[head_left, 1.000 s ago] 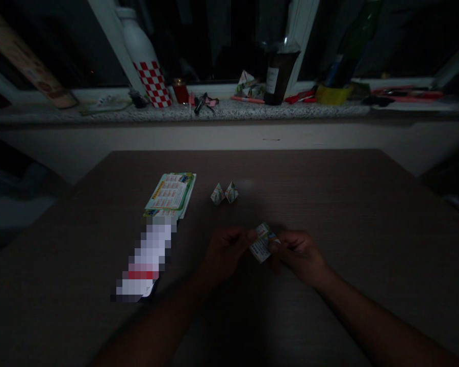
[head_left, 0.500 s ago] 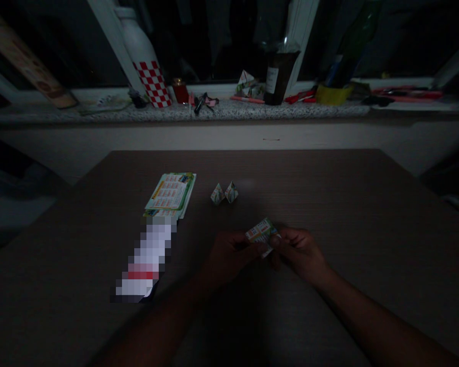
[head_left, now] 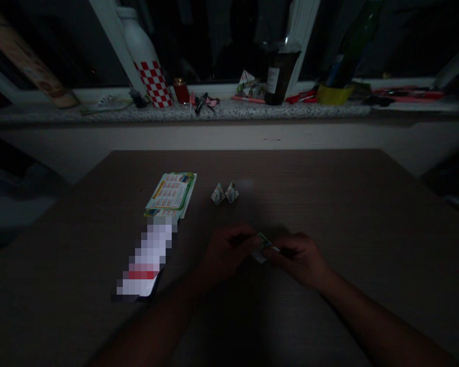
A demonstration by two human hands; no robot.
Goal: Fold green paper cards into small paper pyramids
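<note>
A small folded piece of printed paper (head_left: 262,246) is pinched between both my hands low over the dark brown table (head_left: 329,193). My left hand (head_left: 227,255) grips its left side with closed fingers. My right hand (head_left: 300,257) covers its right side, fingers closed on it, so only a sliver of paper shows. Two small folded paper pyramids (head_left: 224,193) stand side by side on the table beyond my hands. A stack of printed green-edged paper sheets (head_left: 171,192) lies to the left.
A long blurred-out flat item (head_left: 147,260) lies left of my left arm. The stone windowsill (head_left: 214,111) behind the table holds a red-and-white checked bottle (head_left: 147,61), a dark bottle (head_left: 278,71), a yellow tape roll (head_left: 332,94), clips and pens.
The paper was held up and turned between my fingertips; now it is lowered and pressed down, mostly hidden by my right hand. Everything else on the table stays put.
</note>
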